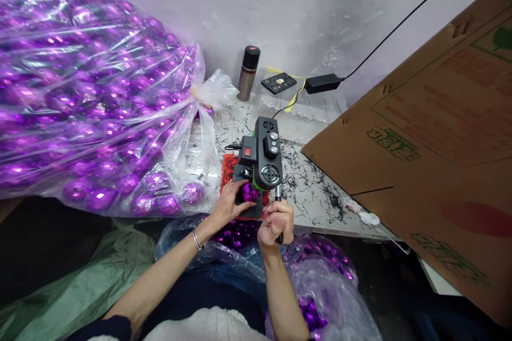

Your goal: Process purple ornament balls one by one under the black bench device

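A shiny purple ball [250, 192] sits on the dark base of a small black bench drill press [269, 152]. My left hand [229, 205], with a silver bangle on its wrist, is closed on the ball, thumb on the near side and fingers on the far side. The lever handle [279, 234] of the press comes down at its right, and my right hand [276, 222] is wrapped round its black grip. A red mat [229, 165] lies beneath the base. The tip of the tool is hidden by the press head.
A tied clear bag of purple balls [100, 101] fills the left. Behind the press are a spray can [248, 73], a phone [279, 83] and a power adapter [322, 83]. A cardboard box [424, 170] leans in from the right. Dark shavings [296, 181] litter the table.
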The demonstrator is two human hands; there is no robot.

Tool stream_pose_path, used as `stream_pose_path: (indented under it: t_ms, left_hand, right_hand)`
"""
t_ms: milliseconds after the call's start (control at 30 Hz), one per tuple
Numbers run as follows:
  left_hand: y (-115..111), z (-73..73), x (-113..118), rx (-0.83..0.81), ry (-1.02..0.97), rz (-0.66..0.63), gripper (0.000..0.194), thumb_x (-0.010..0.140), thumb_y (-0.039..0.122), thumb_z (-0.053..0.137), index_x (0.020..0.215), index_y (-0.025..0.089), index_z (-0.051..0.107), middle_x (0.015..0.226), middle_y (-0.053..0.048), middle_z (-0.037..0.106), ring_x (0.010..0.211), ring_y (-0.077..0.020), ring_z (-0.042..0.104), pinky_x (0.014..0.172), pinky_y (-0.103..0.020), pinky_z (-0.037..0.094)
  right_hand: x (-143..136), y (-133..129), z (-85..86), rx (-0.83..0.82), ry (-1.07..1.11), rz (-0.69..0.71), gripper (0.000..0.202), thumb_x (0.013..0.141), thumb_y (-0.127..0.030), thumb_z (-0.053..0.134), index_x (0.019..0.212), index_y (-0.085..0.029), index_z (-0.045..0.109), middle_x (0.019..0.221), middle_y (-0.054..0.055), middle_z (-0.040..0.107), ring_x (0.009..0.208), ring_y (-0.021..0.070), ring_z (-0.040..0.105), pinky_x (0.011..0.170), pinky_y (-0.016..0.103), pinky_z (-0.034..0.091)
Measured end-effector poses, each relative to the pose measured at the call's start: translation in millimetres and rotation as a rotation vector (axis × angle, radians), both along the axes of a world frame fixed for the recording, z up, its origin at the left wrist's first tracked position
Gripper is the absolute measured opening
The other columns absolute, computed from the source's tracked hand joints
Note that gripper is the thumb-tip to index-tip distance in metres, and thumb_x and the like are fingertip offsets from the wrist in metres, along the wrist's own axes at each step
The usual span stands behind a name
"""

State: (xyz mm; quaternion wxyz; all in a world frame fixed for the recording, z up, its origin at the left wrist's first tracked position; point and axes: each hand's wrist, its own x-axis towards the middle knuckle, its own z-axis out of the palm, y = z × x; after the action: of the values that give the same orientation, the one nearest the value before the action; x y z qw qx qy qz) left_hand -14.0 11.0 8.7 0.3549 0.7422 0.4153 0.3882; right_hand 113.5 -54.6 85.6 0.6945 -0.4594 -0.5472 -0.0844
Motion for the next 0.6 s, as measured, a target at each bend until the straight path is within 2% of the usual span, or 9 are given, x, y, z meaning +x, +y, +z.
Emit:
stream_pose_path:
  t_ms: [167, 600]
  left_hand:
    - [0, 1.6, 0, 0.009, 0.001, -0.007, 0.061, 0.092, 0.051, 0.085, 0.142, 0.025, 0.063, 0.133, -0.014, 0.076, 0.128, -0.0352, 0.072, 0.120, -0.058, 0.050]
    - [1, 3.0, 1, -0.016, -0.032, -0.006, 0.060, 0.090, 0.055, 0.086, 0.138, 0.025, 0.066, 0.131, -0.013, 0.077, 0.127, -0.0355, 0.072, 0.120, -0.058, 0.050]
  right_hand:
    - [1, 3, -6.2, 0.032, 0.018, 0.028, 0.039, 0.113, -0.025, 0.038, 0.076, -0.024, 0.051, 0.080, -0.002, 0.056, 0.065, 0.0131, 0.058, 0.065, 0.034, 0.053]
    - [0, 6, -17.7, 0.035, 0.085, 0.049, 0.036, 0.112, -0.028, 0.036, 0.078, -0.025, 0.048, 0.080, -0.002, 0.051, 0.064, 0.0139, 0.057, 0.063, 0.035, 0.054]
